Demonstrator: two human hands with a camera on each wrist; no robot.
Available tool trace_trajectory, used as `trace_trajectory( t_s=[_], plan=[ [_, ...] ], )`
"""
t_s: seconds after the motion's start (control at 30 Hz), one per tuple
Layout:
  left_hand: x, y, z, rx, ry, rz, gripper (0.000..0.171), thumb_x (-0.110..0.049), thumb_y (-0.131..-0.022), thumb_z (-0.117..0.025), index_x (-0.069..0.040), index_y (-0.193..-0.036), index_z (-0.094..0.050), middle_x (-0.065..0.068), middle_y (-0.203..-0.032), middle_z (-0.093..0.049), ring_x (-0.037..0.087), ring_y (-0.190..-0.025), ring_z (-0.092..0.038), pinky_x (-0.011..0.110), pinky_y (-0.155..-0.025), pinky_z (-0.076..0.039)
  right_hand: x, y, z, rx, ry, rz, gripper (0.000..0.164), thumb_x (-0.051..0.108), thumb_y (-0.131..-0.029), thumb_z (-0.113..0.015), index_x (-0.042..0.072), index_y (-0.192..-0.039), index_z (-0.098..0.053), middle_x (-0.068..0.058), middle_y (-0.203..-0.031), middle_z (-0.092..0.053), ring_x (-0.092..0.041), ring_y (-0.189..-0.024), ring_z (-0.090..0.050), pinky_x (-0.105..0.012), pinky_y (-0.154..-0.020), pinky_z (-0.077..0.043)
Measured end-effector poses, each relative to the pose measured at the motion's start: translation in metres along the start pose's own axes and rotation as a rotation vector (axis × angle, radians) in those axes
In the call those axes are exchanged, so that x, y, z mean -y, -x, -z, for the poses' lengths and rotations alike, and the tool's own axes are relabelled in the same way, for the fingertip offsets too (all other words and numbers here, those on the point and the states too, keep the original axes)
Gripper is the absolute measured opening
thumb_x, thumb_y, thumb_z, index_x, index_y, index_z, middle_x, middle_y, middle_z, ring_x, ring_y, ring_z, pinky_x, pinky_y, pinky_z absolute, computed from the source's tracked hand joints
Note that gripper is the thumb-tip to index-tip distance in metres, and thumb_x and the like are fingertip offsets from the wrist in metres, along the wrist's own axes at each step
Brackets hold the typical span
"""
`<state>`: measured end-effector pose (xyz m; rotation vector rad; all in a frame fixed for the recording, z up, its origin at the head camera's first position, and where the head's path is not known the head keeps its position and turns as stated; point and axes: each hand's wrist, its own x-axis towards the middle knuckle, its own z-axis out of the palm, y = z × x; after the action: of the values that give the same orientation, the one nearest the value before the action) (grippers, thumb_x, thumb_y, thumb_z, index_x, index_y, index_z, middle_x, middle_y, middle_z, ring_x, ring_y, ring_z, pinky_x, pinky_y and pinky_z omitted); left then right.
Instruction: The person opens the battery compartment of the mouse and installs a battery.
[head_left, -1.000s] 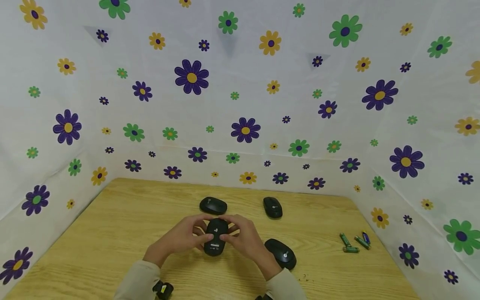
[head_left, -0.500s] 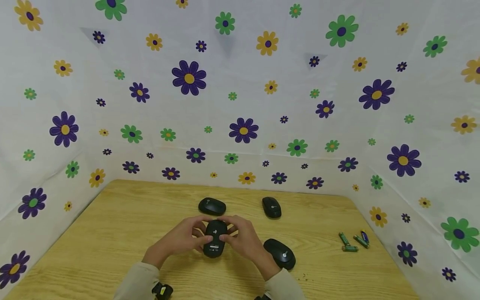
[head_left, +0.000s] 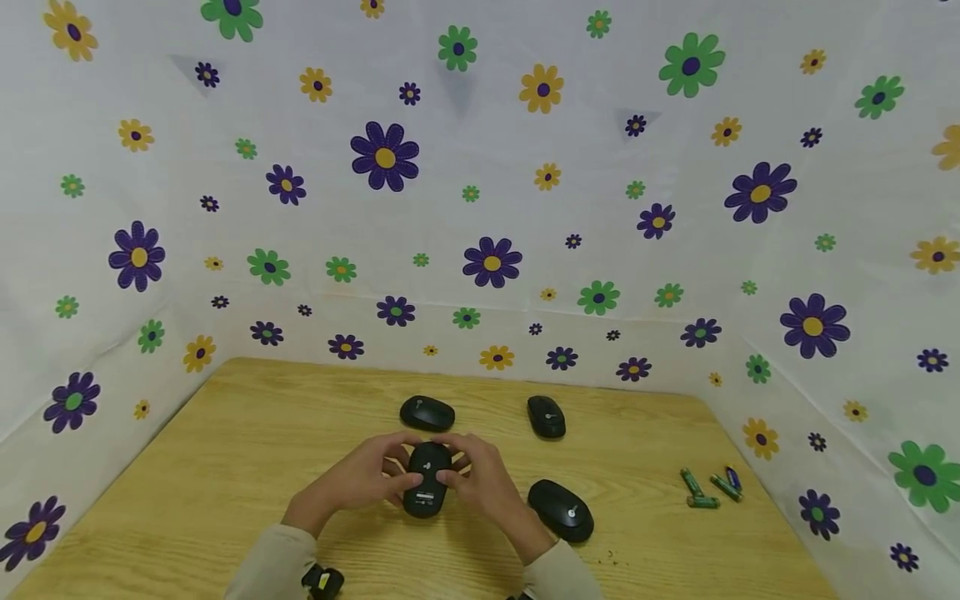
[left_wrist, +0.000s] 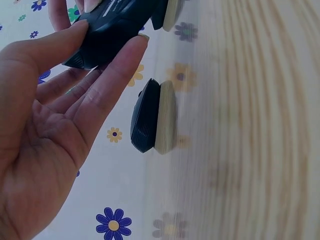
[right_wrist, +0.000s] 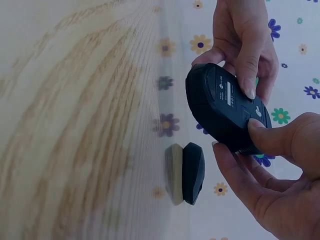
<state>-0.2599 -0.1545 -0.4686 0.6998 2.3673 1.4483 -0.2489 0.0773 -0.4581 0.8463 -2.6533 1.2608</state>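
Observation:
A black computer mouse (head_left: 424, 498) is held above the table between both hands, its labelled underside turned up toward the head camera. My left hand (head_left: 365, 473) grips its left side, with the thumb on the underside. From the other side my right hand (head_left: 483, 477) grips it the same way. The right wrist view shows the mouse (right_wrist: 220, 105) with both thumbs pressing near the middle of its base and fingers curled round its edges. Its top is mostly hidden by the hands. In the left wrist view only part of the mouse (left_wrist: 112, 35) is visible.
Three more black mice rest on the wooden table (head_left: 247, 450): a back mouse (head_left: 427, 413), a back-right mouse (head_left: 546, 417) and a mouse (head_left: 561, 511) beside the right forearm. Several green batteries (head_left: 702, 502) and a blue one (head_left: 732, 477) lie at right. Flowered cloth (head_left: 480, 208) encloses the table.
The held mouse has tilted slightly, its near end shifting a little left and toward the person. Both hands keep their grip; the mice and batteries on the table stay put.

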Motion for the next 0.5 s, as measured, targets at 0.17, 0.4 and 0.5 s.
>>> trace_trajectory(
  t_s=[0.17,0.4,0.5],
  plan=[
    [0.0002,0.0003,0.0007,0.002,-0.002,0.004,0.055,-0.022,-0.097,-0.074,-0.003,-0.144,-0.050,0.013,-0.105,-0.068,0.024,-0.092,-0.074,0.033,-0.065,-0.066,0.0007,-0.0007,-0.0019,-0.006,0.000,-0.004,0.043,-0.003,-0.091,-0.074,0.007,-0.133,-0.066,-0.016,-0.111,-0.069,-0.028,-0.092,-0.071,-0.018,-0.074,-0.059],
    [0.0023,0.0011,0.0003,0.002,-0.002,0.024,0.057,-0.020,-0.097,-0.074,-0.002,-0.145,-0.049,0.012,-0.103,-0.067,0.023,-0.092,-0.073,0.033,-0.066,-0.066,-0.0007,-0.0015,-0.0061,-0.007,0.004,-0.011,0.042,-0.003,-0.092,-0.074,0.006,-0.132,-0.067,-0.016,-0.113,-0.070,-0.026,-0.091,-0.071,-0.019,-0.074,-0.060],
    [0.0039,0.0016,0.0003,0.002,0.003,0.024,0.058,-0.021,-0.097,-0.074,-0.001,-0.145,-0.048,0.012,-0.103,-0.067,0.023,-0.092,-0.074,0.033,-0.065,-0.066,-0.0011,-0.0020,-0.0075,-0.004,0.020,0.001,0.041,-0.003,-0.091,-0.074,0.006,-0.131,-0.068,-0.015,-0.113,-0.071,-0.025,-0.093,-0.071,-0.019,-0.074,-0.060]
  ],
)
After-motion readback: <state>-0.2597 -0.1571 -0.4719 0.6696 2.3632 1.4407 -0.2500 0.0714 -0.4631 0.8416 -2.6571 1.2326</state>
